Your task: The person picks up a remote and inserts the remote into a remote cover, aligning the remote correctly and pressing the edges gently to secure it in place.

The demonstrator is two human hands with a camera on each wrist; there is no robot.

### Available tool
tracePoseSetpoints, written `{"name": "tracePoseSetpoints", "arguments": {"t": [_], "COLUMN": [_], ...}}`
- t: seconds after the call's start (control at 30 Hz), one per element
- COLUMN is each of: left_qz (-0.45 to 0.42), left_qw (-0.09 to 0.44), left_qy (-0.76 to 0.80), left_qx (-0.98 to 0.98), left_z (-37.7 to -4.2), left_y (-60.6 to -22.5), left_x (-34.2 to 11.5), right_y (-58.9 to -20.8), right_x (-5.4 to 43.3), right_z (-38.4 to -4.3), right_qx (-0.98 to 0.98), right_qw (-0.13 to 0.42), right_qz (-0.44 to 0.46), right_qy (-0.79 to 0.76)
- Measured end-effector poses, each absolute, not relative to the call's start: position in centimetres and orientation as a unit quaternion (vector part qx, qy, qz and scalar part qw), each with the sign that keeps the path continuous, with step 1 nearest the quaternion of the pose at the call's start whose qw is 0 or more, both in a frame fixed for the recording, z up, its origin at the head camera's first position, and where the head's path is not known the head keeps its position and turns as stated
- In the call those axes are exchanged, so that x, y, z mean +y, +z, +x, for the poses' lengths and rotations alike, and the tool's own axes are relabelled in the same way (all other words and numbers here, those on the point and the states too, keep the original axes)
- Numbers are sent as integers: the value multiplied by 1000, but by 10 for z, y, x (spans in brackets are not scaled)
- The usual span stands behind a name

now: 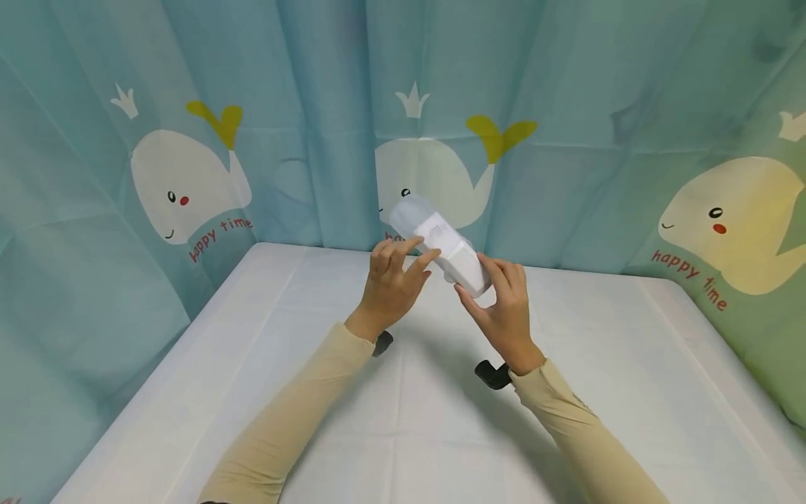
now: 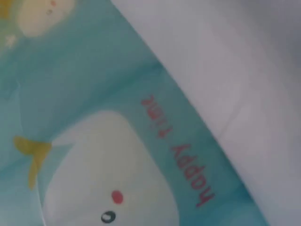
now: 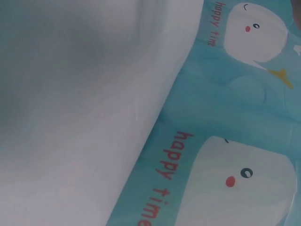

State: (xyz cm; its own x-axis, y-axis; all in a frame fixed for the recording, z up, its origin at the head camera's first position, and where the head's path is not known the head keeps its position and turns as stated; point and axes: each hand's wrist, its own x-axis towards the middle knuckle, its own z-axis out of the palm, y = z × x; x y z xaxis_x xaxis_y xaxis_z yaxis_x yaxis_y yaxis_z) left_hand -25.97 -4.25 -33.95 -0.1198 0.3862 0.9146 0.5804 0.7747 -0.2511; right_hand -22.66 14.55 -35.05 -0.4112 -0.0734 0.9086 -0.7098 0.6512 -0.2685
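In the head view, a long white box-like pack (image 1: 455, 257) with a translucent end and faint print is held tilted above the table. My right hand (image 1: 506, 308) grips its lower right end, thumb on the near side and fingers on the far side. My left hand (image 1: 392, 287) is at its left side, with loosely bent fingers reaching over its face near the translucent part; whether the fingertips press on it cannot be made out. Neither wrist view shows the pack.
A white-covered table (image 1: 315, 448) spreads below both arms. Behind it hangs a blue-green curtain (image 1: 327, 84) printed with whales, and it also runs down both sides. Black pieces (image 1: 493, 374) sit at both wrists.
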Motion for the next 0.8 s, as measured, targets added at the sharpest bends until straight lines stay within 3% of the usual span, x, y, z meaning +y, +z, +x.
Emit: {"name": "tracePoseSetpoints", "arguments": {"t": [0.17,0.6,0.7,0.8], "left_qz": [-330,-353,-359,-363], "left_qw": [620,634,612,573], "left_qy": [-19,95,83,61], "left_qx": [-712,-681,-700,-732], "left_z": [-269,-277,-275,-272], "left_y": [-329,-318,-319,-318], "left_x": [-47,-50,-49,-49], "right_y": [-349,-335,-336,-337], "right_x": [149,150,153,157], "right_z": [-226,-222,-223,-225], "right_qx": [-770,-774,-792,-814], "right_qw": [450,334,343,392], "right_qz": [275,194,198,225], "right_qy": [359,502,466,365]}}
